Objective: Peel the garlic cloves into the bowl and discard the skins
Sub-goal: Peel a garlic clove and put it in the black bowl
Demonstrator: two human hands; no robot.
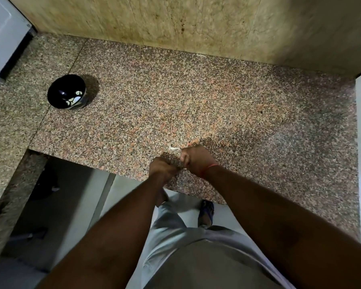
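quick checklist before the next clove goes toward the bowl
1. Bowl upright on the counter: ok.
2. Bowl near the hands: not ok, it sits far off to the left.
3. Clove in the left hand: cannot tell, curled fingers hide it.
4. Right hand pinching skin: cannot tell.
5. Skins discarded: not ok, a pale scrap lies on the counter.

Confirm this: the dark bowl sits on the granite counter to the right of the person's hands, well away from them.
Wrong side. In the head view the dark bowl sits on the granite counter to the left of the left hand and right hand, well away from them.
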